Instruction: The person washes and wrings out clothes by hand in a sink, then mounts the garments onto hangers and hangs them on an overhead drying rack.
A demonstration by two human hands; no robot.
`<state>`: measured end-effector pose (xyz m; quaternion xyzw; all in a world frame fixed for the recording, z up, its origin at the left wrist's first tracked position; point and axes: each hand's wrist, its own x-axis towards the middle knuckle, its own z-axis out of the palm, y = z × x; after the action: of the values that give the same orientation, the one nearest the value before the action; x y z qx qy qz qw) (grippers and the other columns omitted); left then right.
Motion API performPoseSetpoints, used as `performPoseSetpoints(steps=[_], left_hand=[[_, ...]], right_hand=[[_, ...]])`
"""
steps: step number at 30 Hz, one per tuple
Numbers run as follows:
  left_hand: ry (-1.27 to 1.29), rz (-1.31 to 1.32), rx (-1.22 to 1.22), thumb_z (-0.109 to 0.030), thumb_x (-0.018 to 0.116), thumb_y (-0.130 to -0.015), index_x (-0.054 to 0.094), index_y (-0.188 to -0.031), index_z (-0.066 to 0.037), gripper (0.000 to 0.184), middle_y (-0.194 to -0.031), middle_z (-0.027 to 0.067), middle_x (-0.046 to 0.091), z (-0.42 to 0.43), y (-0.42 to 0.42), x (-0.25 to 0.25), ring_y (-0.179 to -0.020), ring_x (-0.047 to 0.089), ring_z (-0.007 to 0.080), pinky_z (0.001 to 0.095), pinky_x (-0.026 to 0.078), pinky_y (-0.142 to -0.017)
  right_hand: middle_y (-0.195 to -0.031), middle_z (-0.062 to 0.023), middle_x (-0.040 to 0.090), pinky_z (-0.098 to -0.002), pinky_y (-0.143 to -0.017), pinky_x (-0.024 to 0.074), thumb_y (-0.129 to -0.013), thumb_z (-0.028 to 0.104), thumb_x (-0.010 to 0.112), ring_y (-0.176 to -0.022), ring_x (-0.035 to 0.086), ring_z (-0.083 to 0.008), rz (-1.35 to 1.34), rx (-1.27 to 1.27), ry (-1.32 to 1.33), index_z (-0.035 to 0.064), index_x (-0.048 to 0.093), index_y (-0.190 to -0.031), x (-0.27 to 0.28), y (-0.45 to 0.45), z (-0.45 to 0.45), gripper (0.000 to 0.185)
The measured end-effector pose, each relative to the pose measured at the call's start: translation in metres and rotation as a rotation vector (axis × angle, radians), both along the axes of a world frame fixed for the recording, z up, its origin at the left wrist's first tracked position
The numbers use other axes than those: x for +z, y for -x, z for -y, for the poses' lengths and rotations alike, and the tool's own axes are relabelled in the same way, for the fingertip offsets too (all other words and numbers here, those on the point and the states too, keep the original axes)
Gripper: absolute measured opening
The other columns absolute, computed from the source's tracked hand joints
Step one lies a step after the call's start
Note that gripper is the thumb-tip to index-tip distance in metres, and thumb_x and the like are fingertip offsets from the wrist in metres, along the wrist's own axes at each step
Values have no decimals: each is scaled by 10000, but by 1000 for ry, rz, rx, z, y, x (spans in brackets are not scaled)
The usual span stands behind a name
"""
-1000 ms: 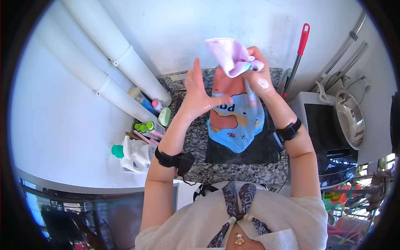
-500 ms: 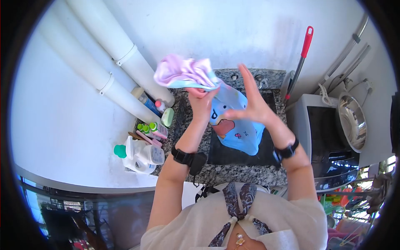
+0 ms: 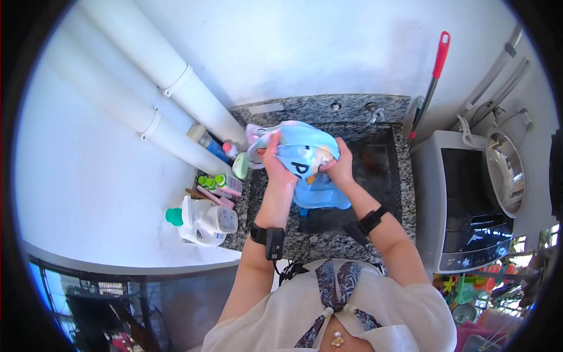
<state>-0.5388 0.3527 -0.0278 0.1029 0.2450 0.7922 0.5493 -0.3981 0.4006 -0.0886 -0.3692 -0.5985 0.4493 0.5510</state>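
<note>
A light blue printed cloth (image 3: pixel 308 141) with a lilac side is bunched up over the stone sink (image 3: pixel 381 164). Its exact kind cannot be made out. On its left, my left hand (image 3: pixel 278 167) is closed around the folds, the thumb up along the fabric. My right hand (image 3: pixel 341 163) grips the opposite side, fingers partly hidden by the cloth. A blue lower part hangs beneath both hands toward the dark sink floor. The faucet (image 3: pixel 374 112) is on the back ledge, apart from the cloth.
Left of the sink stand a white detergent jug (image 3: pixel 205 223), several green-capped bottles (image 3: pixel 220 183) and a green soap bar-like item (image 3: pixel 240 166). To the right are a washing machine (image 3: pixel 472 205), a steel basin (image 3: pixel 505 170) and a red-handled pole (image 3: pixel 441 56).
My right hand, open and apart before, now grips the cloth. The cloth went from hanging long out of my left hand to being gathered between both hands, lower over the sink.
</note>
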Motion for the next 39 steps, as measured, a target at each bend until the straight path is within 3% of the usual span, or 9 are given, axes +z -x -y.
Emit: performPoseSetpoints(steps=[7, 11, 13, 17, 24, 27, 30, 34, 39], left_hand=[[739, 325, -375, -666, 509, -779, 325, -1357, -73, 849, -1378, 147, 364, 65, 62, -46, -1269, 342, 378, 651, 259, -996], [504, 640, -510, -706, 467, -769, 270, -1389, -104, 886, -1420, 165, 280, 102, 60, -59, -1306, 259, 400, 690, 191, -999], [186, 272, -454, -858, 452, -581, 259, -1388, -119, 1112, -1386, 180, 324, 106, 58, -91, -1247, 343, 443, 664, 306, -940], [128, 580, -329, -570, 309, -898, 315, -1376, -128, 651, -1330, 144, 419, 121, 55, -147, -1221, 432, 305, 536, 370, -970], [195, 460, -16, -405, 376, -945, 379, -1315, -48, 514, -1198, 164, 516, 114, 59, -152, -1057, 557, 309, 465, 482, -861], [180, 415, -2, -373, 395, -940, 421, -1259, -18, 477, -1132, 168, 550, 102, 67, -136, -955, 590, 324, 463, 510, -787], [106, 526, -131, -326, 394, -934, 436, -1220, -6, 432, -1112, 181, 544, 90, 58, -143, -946, 574, 338, 492, 489, -791], [241, 374, -331, -320, 440, -908, 491, -1154, 9, 414, -1042, 183, 584, 96, 37, -163, -898, 605, 329, 463, 506, -774], [667, -192, -296, -180, 619, -790, 535, -1111, 27, 391, -932, 135, 641, 92, 39, -144, -816, 649, 222, 344, 535, -706]], right_hand=[[-803, -75, 519, -391, -705, 388, -396, 302, 772, -793, 492, -314, 325, 38, -662, 65, 572, -874, 36, 62, -13, 570], [-815, -64, 522, -390, -741, 379, -581, 227, 650, -812, 498, -285, 423, 438, -1024, 92, 579, -894, -7, 97, 4, 348], [-952, -108, 543, -402, -851, 380, -592, 166, 637, -947, 493, -312, 418, 756, -821, 90, 579, -971, -39, 103, 30, 391], [-947, -127, 537, -404, -734, 408, -675, 88, 657, -850, 518, -317, 253, 761, -709, 60, 545, -874, -81, 97, 70, 230], [-1139, -160, 502, -427, -951, 358, -670, 207, 621, -1142, 436, -339, 499, 954, -672, 74, 543, -1084, -20, 64, 52, 442], [-1340, -190, 370, -463, -1023, 300, -753, 374, 658, -1299, 295, -351, 420, 480, -237, 65, 482, -1202, -60, 25, 42, 572], [-1393, -201, 336, -481, -971, 366, -783, 733, 424, -1277, 341, -358, -139, 591, 1405, 61, 333, -1370, -114, 21, 33, 897], [-1308, -223, 435, -447, -990, 372, -795, 664, 499, -1226, 426, -334, -763, 704, 1324, 42, 191, -1410, -107, 61, -5, 927], [-1182, -198, 533, -399, -917, 443, -742, 292, 714, -1083, 543, -273, 25, 513, 981, 27, 374, -1300, -119, 117, -24, 705]])
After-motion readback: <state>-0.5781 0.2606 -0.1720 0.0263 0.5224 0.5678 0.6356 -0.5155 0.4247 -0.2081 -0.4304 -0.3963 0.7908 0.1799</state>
